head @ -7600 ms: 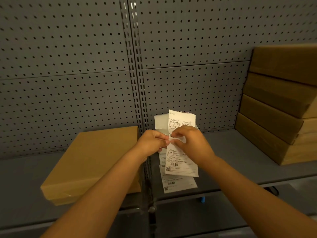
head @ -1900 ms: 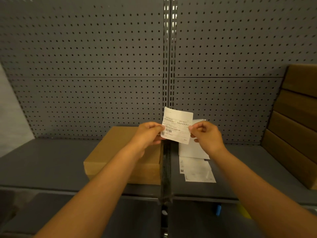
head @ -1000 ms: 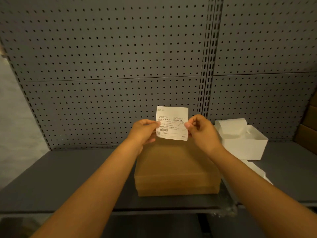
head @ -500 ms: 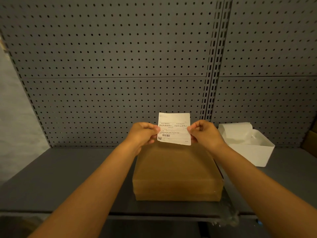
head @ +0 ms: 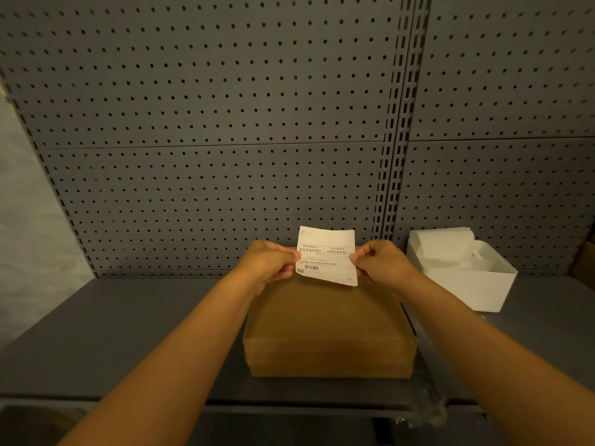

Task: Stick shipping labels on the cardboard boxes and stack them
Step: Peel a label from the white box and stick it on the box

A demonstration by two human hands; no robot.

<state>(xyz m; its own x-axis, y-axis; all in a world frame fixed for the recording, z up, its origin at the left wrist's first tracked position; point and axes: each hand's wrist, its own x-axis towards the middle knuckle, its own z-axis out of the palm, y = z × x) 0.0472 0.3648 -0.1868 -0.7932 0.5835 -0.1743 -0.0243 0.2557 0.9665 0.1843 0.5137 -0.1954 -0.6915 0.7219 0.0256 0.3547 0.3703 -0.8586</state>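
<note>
a white bin point(head: 463, 278) is sitting right of the cardboard box point(head: 326, 329); left hand point(head: 269, 263) and right hand point(head: 383, 263) are pinching a printed shipping label point(head: 326, 255) above it.

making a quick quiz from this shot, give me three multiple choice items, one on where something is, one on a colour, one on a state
1. Where is the bin?
A. left of the box
B. right of the box
C. on top of the box

2. What colour is the bin?
A. white
B. blue
C. black

3. What is the state of the label?
A. stuck flat on the box
C. lying on the shelf
B. held in the air by both hands

Answers:
1 B, the bin stands on the shelf to the right of the box.
2 A, its walls are plain white.
3 B, the left hand and right hand pinch its side edges above the box's far end, printed side up.
</note>
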